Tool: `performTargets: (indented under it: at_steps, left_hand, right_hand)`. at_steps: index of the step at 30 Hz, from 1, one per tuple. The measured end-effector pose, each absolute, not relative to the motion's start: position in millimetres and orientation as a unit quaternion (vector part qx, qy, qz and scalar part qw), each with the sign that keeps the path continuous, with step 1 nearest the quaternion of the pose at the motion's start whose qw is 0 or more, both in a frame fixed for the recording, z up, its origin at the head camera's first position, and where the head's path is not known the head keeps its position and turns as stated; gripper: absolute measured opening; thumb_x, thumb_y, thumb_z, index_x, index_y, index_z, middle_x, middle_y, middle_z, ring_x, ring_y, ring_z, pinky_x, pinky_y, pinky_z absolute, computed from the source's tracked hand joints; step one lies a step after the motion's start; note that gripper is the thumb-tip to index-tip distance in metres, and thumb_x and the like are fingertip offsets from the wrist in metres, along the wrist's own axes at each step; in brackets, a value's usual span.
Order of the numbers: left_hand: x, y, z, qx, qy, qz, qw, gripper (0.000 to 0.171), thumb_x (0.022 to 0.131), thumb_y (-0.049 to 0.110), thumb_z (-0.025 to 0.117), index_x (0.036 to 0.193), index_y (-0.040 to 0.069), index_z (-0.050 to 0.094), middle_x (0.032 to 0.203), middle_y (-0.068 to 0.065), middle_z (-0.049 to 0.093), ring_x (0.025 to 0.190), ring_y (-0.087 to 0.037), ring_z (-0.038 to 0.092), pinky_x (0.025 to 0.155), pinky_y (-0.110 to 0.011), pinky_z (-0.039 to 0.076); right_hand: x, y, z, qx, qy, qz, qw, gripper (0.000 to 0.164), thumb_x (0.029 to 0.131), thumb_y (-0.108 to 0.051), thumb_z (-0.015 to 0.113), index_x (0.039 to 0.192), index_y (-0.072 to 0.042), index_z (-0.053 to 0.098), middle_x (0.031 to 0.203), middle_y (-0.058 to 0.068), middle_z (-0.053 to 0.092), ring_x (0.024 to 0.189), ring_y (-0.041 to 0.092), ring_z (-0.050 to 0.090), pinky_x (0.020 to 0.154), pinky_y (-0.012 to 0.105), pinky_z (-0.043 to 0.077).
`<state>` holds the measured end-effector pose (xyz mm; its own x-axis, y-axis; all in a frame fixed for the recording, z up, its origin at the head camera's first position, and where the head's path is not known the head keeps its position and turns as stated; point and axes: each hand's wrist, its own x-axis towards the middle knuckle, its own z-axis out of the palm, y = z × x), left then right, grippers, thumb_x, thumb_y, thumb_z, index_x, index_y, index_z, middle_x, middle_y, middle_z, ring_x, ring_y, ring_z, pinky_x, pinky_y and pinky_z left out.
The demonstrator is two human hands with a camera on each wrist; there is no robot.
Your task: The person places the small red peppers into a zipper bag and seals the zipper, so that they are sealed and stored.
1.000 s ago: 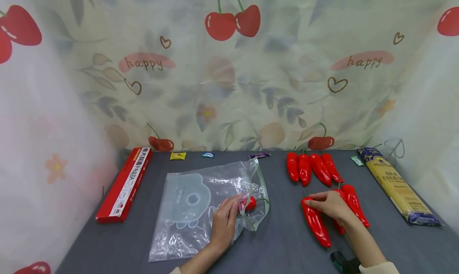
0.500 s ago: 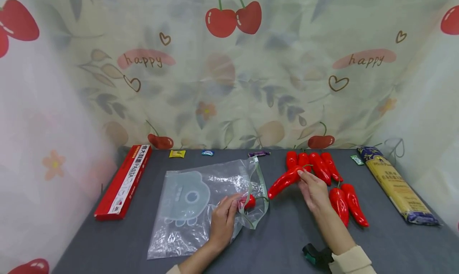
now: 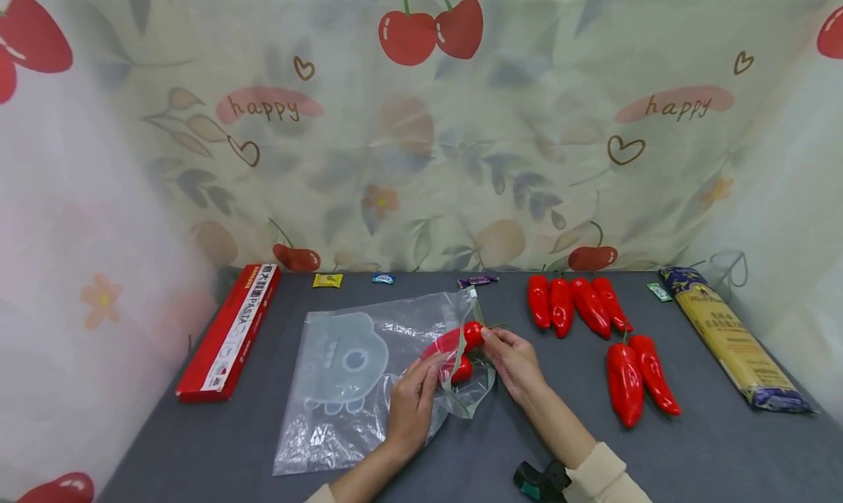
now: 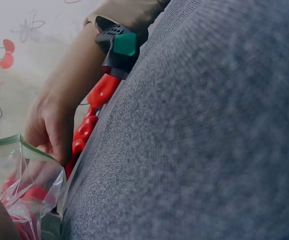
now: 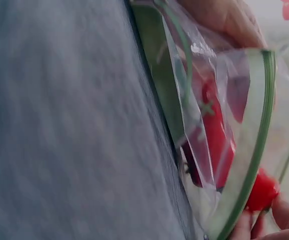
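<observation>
The right hand [image 3: 512, 355] pinches the stem end of a glossy, tapered red chili pepper [image 3: 454, 337] between thumb and fingertips, its pointed half already inside the green-rimmed mouth of a crinkled clear plastic zip bag [image 3: 356, 375] lying flat on the grey felt-like table [image 3: 658, 452]. The left hand [image 3: 411, 408] grips the bag's upper film near the opening, fingers curled, above a second red pepper [image 3: 461, 371] inside. Six more smooth chili peppers [image 3: 576, 305] lie to the right, well apart from the bag.
</observation>
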<state>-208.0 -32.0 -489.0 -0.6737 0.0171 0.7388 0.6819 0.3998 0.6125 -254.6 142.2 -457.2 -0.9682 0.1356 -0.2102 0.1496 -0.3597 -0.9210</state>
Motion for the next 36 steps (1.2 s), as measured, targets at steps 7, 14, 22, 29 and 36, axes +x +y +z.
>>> performTargets:
  at_steps: [7,14,22,29,36]
  left_hand:
    - [-206,-31,-489,-0.222,-0.769,-0.504,0.325,0.025,0.09,0.005,0.053,0.112,0.01,0.065,0.107,-0.007,0.068,0.103,-0.019,0.063,0.092,-0.017,0.044]
    - [-206,-32,-489,-0.22,-0.757,-0.512,0.34,0.028,0.086,-0.002,0.056,0.11,0.009,0.065,0.106,-0.006,0.069,0.101,-0.02,0.064,0.09,-0.02,0.046]
    - [-208,-30,-490,-0.225,-0.76,-0.511,0.331,0.026,0.087,-0.001,0.055,0.109,0.009,0.065,0.105,-0.004,0.069,0.099,-0.017,0.064,0.089,-0.02,0.047]
    - [-207,-31,-488,-0.217,-0.763,-0.523,0.312,0.023,0.091,0.004,0.052,0.109,0.01,0.065,0.104,-0.003,0.069,0.099,-0.017,0.064,0.088,-0.018,0.046]
    - [-205,-29,-485,-0.203,-0.77,-0.511,0.323,0.024,0.087,-0.002,0.055,0.106,0.009,0.066,0.095,-0.004,0.07,0.084,-0.015,0.065,0.079,-0.021,0.05]
  right_hand:
    - [-249,145,-459,0.099,0.609,-0.785,0.062,0.034,0.086,-0.005,0.061,0.115,0.013,0.054,0.084,-0.002,0.067,0.08,0.006,0.065,0.081,0.024,0.053]
    - [-246,180,-454,0.086,0.596,-0.797,0.05,0.048,0.09,-0.002,0.054,0.133,0.011,0.037,0.102,0.003,0.067,0.091,0.009,0.066,0.093,0.029,0.046]
    - [-229,255,-439,0.052,0.608,-0.792,-0.02,0.04,0.091,-0.011,0.055,0.129,-0.002,0.048,0.098,-0.011,0.069,0.093,0.003,0.066,0.084,0.019,0.05]
    - [-225,303,-429,0.159,0.652,-0.728,-0.14,0.041,0.086,-0.01,0.061,0.126,-0.005,0.053,0.082,-0.021,0.067,0.079,-0.008,0.063,0.07,0.007,0.049]
    - [-226,317,-430,0.244,0.658,-0.685,-0.196,0.045,0.084,-0.002,0.062,0.127,0.0,0.052,0.084,-0.018,0.065,0.074,-0.01,0.061,0.066,0.006,0.048]
